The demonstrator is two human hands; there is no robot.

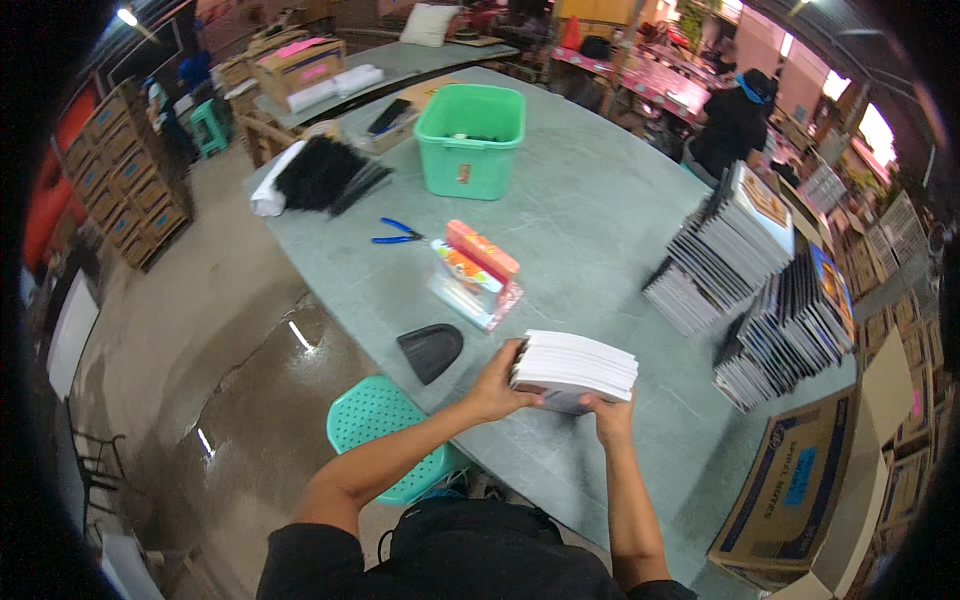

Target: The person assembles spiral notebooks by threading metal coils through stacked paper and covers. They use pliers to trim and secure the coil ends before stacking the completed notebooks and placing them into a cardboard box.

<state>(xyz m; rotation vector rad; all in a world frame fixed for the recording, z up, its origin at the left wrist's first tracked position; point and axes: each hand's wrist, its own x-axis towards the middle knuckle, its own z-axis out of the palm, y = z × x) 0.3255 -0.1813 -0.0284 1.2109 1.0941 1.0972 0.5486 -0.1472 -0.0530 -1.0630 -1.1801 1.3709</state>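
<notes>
A thick stack of white paper pads point(575, 362) is held between my two hands above the near part of the grey table point(590, 240). My left hand point(497, 385) grips its left end, thumb along the near side. My right hand point(608, 412) closes on the near right corner. Left of the stack lies a black rounded block point(431, 352). Beyond it are an orange-and-white packet point(478, 258) with clear plastic and blue-handled pliers point(398, 232).
A green tub point(470, 145) and black bristle-like strands point(328, 175) occupy the far left. Stacks of notebooks point(725, 250) stand right, near an open carton point(790, 480). A green stool point(375, 425) stands by the table's left edge. A person in black point(735, 125) is farther back.
</notes>
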